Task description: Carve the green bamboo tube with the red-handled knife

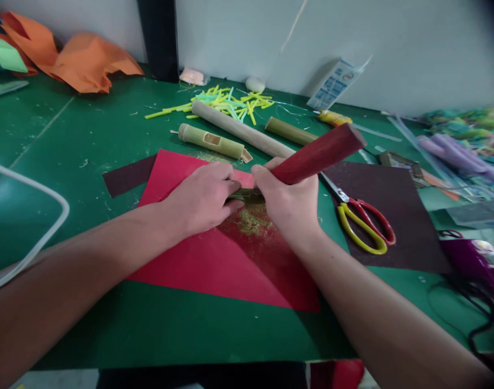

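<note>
Pinching bamboo (pixel 251 196) over a red sheet (pixel 198 265), the left hand (pixel 206 197) has a narrow grip; the right hand (pixel 293 202) holds a red rod (pixel 320 154) toward two o'clock; dust (pixel 253 222) lies at the bamboo's six.

Over the far half of the red sheet (pixel 206 265), the left hand (pixel 202 197) is pinching; over the sheet's right side, the right hand (pixel 291 202) is gripping. The left forearm (pixel 88 265) is crossing the sheet's left edge; the right forearm (pixel 380 302) is slanting outward past its right edge.
</note>
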The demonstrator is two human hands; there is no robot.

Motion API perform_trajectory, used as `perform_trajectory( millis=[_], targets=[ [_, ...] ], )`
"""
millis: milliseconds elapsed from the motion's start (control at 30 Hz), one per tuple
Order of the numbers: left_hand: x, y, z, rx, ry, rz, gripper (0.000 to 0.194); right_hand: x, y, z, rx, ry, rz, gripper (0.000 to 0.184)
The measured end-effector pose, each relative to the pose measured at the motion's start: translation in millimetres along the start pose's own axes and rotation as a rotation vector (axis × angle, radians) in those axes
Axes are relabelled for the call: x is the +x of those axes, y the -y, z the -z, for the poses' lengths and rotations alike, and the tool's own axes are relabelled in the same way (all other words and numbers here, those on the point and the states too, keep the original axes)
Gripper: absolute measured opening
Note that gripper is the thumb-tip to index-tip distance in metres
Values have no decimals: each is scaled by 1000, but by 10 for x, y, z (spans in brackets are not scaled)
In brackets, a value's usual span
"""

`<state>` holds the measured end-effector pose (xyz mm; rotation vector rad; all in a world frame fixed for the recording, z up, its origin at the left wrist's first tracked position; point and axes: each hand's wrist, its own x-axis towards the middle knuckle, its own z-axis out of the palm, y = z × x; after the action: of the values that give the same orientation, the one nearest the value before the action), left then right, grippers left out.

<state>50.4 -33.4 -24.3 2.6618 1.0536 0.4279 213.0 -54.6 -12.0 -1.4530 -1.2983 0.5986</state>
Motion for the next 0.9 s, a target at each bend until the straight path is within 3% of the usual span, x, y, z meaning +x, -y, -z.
perform_trajectory(
  millis=[167,300,900],
  targets=[
    [-8,2,-18,4,-50,-16,31,-15,76,70,-68,116,53,31],
    [-9,-4,-6,13,-47,-6,29,-6,112,122,-80,162,-2,28],
    [27,6,25,25,3,-2,28,41,-35,30,-16,-16,81,31]
  ],
)
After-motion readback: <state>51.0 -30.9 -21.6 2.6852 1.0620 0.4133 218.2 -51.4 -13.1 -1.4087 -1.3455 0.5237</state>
